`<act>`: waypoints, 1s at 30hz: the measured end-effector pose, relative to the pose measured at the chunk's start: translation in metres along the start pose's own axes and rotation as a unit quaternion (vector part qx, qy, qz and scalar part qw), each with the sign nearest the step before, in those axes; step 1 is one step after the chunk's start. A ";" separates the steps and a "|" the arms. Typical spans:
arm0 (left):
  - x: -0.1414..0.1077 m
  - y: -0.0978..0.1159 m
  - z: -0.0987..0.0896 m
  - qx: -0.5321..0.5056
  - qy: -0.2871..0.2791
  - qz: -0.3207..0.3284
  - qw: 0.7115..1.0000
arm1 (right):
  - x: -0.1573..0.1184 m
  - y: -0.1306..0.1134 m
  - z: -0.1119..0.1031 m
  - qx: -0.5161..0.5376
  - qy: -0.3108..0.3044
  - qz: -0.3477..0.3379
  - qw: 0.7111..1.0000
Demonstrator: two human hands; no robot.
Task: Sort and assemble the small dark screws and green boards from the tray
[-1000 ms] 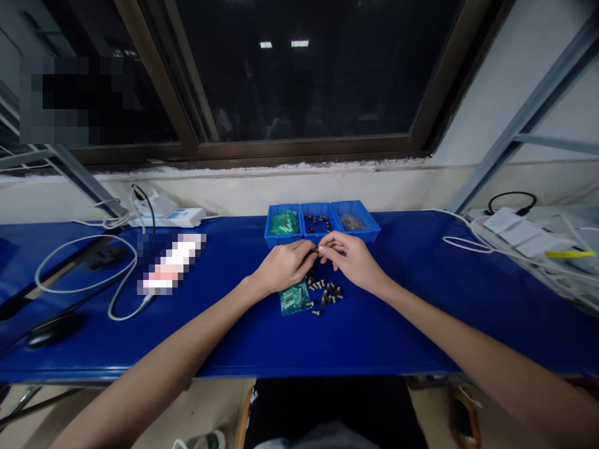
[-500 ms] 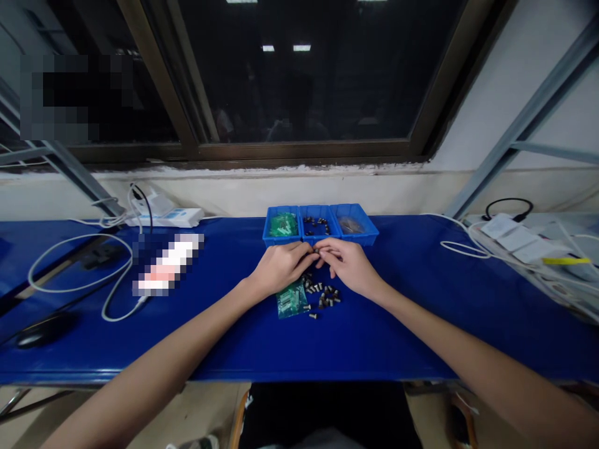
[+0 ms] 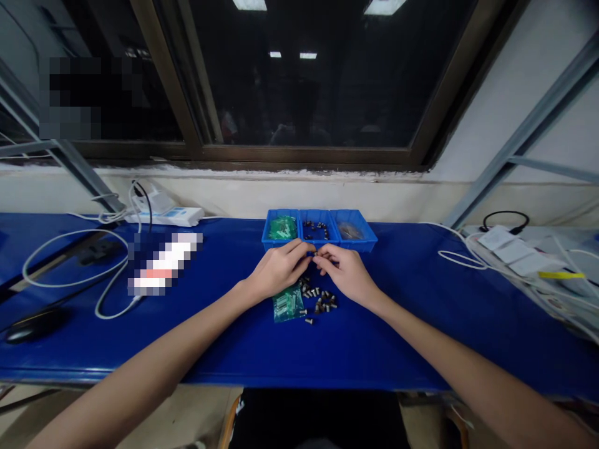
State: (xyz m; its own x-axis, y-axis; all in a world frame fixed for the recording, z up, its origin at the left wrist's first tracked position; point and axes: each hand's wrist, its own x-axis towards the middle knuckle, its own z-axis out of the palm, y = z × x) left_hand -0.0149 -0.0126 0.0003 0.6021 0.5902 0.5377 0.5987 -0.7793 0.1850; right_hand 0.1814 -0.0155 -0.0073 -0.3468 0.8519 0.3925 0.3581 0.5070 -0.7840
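View: head, looking forward and down at the bench (image 3: 421, 330).

Left hand (image 3: 281, 269): fingers curled inward, near the far edge of the loose parts; fingertips meet the right hand's at a small dark fastener (image 3: 316, 254).

Right hand (image 3: 349, 274): likewise curled and closed toward the same point. Item too small to tell which hand has hold of it.

Things: the fastener sits between the fingertips, just near of a blue 3-compartment tray (image 3: 318, 246). Loose dark screws (image 3: 322, 300) lie below the hands, beside a green-filled plastic bag (image 3: 287, 302). Tray contents: green items (image 3: 282, 227) left, dark screws (image 3: 314, 231) middle, clear bag (image 3: 350, 231) right.

Rest: white power strip (image 3: 163, 216) and white cable (image 3: 56, 274) at left, computer mouse (image 3: 32, 330) near left, papers (image 3: 515, 252) at right, dark window (image 3: 299, 81) beyond the bench.
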 end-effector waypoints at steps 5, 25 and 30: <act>-0.001 -0.004 0.001 -0.001 0.000 0.012 1.000 | -0.001 0.000 0.002 -0.023 -0.001 -0.010 1.000; 0.000 -0.003 0.002 -0.006 0.006 0.006 1.000 | 0.001 0.005 0.002 0.117 -0.027 0.022 0.993; 0.001 -0.002 0.001 -0.029 0.026 -0.012 0.999 | -0.001 0.003 0.006 0.105 -0.049 0.023 0.993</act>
State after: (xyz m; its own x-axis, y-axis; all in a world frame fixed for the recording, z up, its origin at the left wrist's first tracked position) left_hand -0.0145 -0.0101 -0.0006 0.5587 0.5990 0.5737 0.5805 -0.7764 0.2454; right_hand 0.1779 -0.0156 -0.0125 -0.4206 0.8517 0.3125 0.1903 0.4196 -0.8875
